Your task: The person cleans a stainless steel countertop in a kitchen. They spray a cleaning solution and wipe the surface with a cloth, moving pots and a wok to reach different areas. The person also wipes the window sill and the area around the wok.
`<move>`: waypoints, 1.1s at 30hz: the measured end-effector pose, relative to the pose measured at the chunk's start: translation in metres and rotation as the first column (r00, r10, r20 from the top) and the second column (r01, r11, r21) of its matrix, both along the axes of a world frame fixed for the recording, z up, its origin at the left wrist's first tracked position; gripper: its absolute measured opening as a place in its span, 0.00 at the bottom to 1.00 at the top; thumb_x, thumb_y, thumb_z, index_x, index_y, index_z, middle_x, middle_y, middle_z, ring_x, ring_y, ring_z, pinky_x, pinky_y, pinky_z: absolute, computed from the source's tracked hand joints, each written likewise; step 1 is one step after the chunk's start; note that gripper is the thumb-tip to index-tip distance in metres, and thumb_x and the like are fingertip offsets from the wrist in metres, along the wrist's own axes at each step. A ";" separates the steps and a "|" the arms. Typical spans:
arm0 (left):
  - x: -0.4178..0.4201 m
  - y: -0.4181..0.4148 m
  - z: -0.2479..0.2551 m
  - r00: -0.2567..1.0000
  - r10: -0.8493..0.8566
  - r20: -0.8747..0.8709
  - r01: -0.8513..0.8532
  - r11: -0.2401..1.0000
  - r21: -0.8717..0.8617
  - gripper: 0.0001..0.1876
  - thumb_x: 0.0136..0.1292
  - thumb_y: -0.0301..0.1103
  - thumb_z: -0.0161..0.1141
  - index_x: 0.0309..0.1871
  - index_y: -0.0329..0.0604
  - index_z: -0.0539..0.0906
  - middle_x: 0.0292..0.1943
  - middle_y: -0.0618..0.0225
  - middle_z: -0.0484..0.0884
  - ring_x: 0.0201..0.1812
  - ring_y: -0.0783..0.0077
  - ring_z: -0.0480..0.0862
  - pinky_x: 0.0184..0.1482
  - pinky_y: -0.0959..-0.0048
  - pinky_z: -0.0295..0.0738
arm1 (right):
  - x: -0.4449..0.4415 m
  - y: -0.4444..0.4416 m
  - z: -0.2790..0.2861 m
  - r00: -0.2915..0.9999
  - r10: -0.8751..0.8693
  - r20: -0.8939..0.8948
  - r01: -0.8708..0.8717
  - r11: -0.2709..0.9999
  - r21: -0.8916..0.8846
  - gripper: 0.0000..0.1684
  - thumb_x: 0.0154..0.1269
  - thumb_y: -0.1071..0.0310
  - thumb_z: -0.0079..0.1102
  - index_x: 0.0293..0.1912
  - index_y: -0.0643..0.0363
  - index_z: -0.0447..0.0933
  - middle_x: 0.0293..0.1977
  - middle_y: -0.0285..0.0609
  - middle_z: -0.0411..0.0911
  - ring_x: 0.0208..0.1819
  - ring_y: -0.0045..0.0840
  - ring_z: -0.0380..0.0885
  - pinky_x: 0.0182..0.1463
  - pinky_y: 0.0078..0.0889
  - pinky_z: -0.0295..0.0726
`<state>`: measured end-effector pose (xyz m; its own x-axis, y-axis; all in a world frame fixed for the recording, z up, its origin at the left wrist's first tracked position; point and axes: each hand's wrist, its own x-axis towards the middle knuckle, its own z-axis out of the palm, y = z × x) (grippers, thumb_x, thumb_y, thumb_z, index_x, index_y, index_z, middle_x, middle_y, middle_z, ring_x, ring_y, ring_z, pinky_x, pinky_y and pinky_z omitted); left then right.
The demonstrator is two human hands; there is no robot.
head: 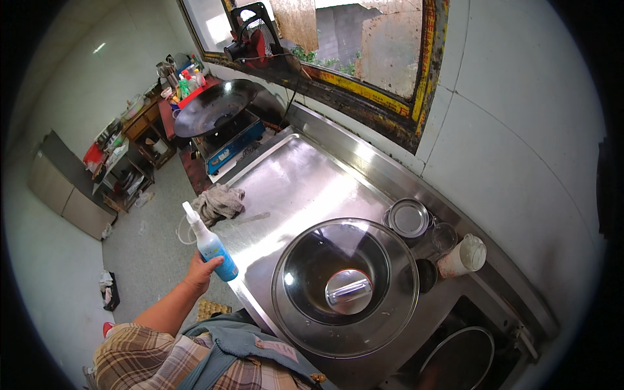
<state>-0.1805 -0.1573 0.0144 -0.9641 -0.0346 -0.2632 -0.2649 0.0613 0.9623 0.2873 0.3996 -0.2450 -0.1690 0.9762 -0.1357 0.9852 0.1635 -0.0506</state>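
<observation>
My left hand [201, 273] is closed around the lower part of a blue and white spray bottle [216, 254], held upright and tilted over the near left edge of a stainless steel counter [292, 180]. A crumpled grey-brown cloth [219, 202] lies on the counter corner just beyond the bottle's nozzle. To the right of the hand, a large round glass lid [345, 292] with a metal knob covers a dark pan on the counter. My right hand is out of view; before me on that side stand the lidded pan and a round cooking vessel at the lower right.
A black wok [217, 108] rests on a blue gas stove [236, 141] at the counter's far end. Along the back edge stand a lidded metal pot [408, 218], a glass jar [444, 238] and a white plastic jug [463, 256]. A fan [253, 39] sits in the window.
</observation>
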 end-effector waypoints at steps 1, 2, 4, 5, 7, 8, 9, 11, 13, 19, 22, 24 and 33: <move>-0.001 -0.001 0.000 1.000 -0.002 -0.001 0.002 1.000 0.001 0.36 0.52 0.32 0.73 0.64 0.42 0.67 0.54 0.65 0.76 0.55 0.66 0.76 0.60 0.63 0.70 | 0.001 0.000 0.001 1.000 -0.005 -0.005 0.005 1.000 -0.001 0.26 0.65 0.58 0.57 0.60 0.55 0.72 0.51 0.50 0.79 0.56 0.38 0.75 0.62 0.43 0.72; -0.001 -0.001 0.000 1.000 -0.004 -0.003 0.004 1.000 0.002 0.36 0.52 0.32 0.73 0.64 0.42 0.67 0.54 0.65 0.76 0.55 0.66 0.76 0.60 0.63 0.70 | 0.002 0.000 0.002 1.000 -0.008 -0.014 0.008 1.000 -0.002 0.26 0.65 0.58 0.57 0.61 0.55 0.72 0.51 0.50 0.79 0.56 0.38 0.76 0.61 0.43 0.73; 0.000 -0.003 -0.002 1.000 0.017 0.004 -0.017 1.000 0.006 0.36 0.52 0.32 0.72 0.64 0.42 0.67 0.53 0.65 0.76 0.55 0.67 0.76 0.60 0.63 0.70 | 0.005 0.002 0.002 1.000 -0.008 -0.025 0.008 1.000 0.000 0.27 0.64 0.57 0.58 0.61 0.55 0.72 0.51 0.50 0.79 0.56 0.38 0.76 0.61 0.43 0.73; 0.001 -0.004 -0.003 1.000 0.027 0.008 -0.027 1.000 0.008 0.36 0.52 0.32 0.72 0.64 0.42 0.67 0.53 0.66 0.76 0.54 0.67 0.76 0.60 0.64 0.70 | 0.007 0.002 0.002 1.000 -0.009 -0.028 0.009 1.000 -0.001 0.27 0.64 0.57 0.58 0.61 0.55 0.71 0.51 0.50 0.79 0.56 0.38 0.76 0.61 0.43 0.73; 0.001 -0.008 -0.006 1.000 0.019 0.005 -0.019 1.000 0.023 0.36 0.52 0.31 0.72 0.64 0.42 0.67 0.53 0.66 0.76 0.54 0.67 0.76 0.60 0.63 0.70 | 0.006 0.003 0.003 0.999 -0.019 -0.035 0.019 1.000 0.005 0.28 0.63 0.57 0.59 0.61 0.55 0.71 0.51 0.50 0.79 0.56 0.38 0.76 0.60 0.43 0.74; 0.001 -0.010 -0.007 1.000 0.016 0.004 -0.016 0.999 0.030 0.36 0.52 0.31 0.72 0.65 0.43 0.67 0.53 0.66 0.76 0.54 0.67 0.76 0.60 0.63 0.70 | 0.006 0.002 0.003 0.999 -0.018 -0.037 0.018 1.000 0.002 0.28 0.63 0.57 0.59 0.61 0.55 0.71 0.51 0.50 0.79 0.56 0.38 0.76 0.60 0.43 0.74; 0.000 -0.011 -0.007 1.000 0.014 0.009 -0.014 0.999 0.032 0.36 0.52 0.31 0.72 0.65 0.43 0.67 0.53 0.66 0.76 0.55 0.67 0.76 0.60 0.63 0.70 | 0.007 0.001 0.004 0.999 -0.021 -0.038 0.021 1.000 0.004 0.28 0.63 0.57 0.59 0.61 0.55 0.71 0.51 0.50 0.79 0.55 0.38 0.76 0.60 0.43 0.74; 0.000 -0.012 -0.008 1.000 0.011 0.018 -0.012 0.999 0.035 0.37 0.52 0.31 0.72 0.65 0.43 0.67 0.54 0.66 0.76 0.55 0.67 0.76 0.60 0.63 0.70 | 0.004 0.000 0.004 0.999 -0.024 -0.043 0.024 1.000 0.004 0.29 0.63 0.57 0.60 0.61 0.54 0.71 0.51 0.50 0.79 0.55 0.38 0.76 0.60 0.43 0.74; 0.001 -0.018 -0.012 0.999 0.028 0.017 -0.029 0.999 0.033 0.37 0.52 0.30 0.72 0.65 0.43 0.66 0.54 0.66 0.76 0.55 0.66 0.76 0.60 0.63 0.70 | -0.001 -0.002 0.003 0.999 -0.026 -0.040 0.026 1.000 0.004 0.29 0.62 0.57 0.60 0.62 0.54 0.71 0.51 0.50 0.79 0.55 0.38 0.77 0.59 0.43 0.75; 0.005 -0.023 -0.008 0.997 0.063 0.039 -0.066 0.996 0.059 0.37 0.53 0.30 0.71 0.65 0.41 0.66 0.54 0.64 0.76 0.55 0.66 0.76 0.60 0.63 0.71 | -0.008 -0.006 0.008 0.998 -0.023 -0.057 0.023 1.000 0.000 0.31 0.61 0.57 0.62 0.62 0.54 0.70 0.51 0.51 0.80 0.54 0.39 0.77 0.58 0.43 0.76; 0.006 -0.030 -0.010 0.996 0.078 0.046 -0.081 0.994 0.069 0.37 0.53 0.30 0.71 0.66 0.41 0.66 0.54 0.64 0.76 0.55 0.66 0.76 0.60 0.63 0.71 | -0.006 -0.008 0.010 0.997 -0.029 -0.076 0.028 1.000 -0.007 0.32 0.60 0.57 0.63 0.62 0.54 0.70 0.50 0.51 0.80 0.54 0.39 0.78 0.58 0.43 0.77; 0.005 -0.032 -0.012 0.995 0.086 0.044 -0.089 0.993 0.071 0.37 0.53 0.30 0.71 0.66 0.41 0.66 0.55 0.64 0.76 0.55 0.65 0.76 0.60 0.63 0.70 | -0.003 -0.007 0.011 0.995 -0.032 -0.098 0.032 0.999 -0.007 0.32 0.60 0.57 0.64 0.63 0.54 0.70 0.50 0.51 0.80 0.53 0.39 0.78 0.57 0.43 0.77; -0.002 -0.047 -0.011 0.996 0.083 0.038 -0.086 0.993 0.083 0.37 0.53 0.30 0.71 0.66 0.44 0.64 0.55 0.64 0.75 0.56 0.62 0.76 0.62 0.59 0.70 | 0.019 0.037 0.014 0.944 -0.110 -0.311 0.099 0.994 -0.050 0.35 0.58 0.57 0.66 0.63 0.54 0.69 0.50 0.51 0.80 0.52 0.40 0.79 0.55 0.43 0.79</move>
<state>-0.1821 -0.2042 0.0038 -0.9489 -0.0921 -0.3018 -0.2990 -0.0437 0.9533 0.3066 0.4365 -0.2306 -0.1053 0.9866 -0.1247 0.9304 0.0535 -0.3625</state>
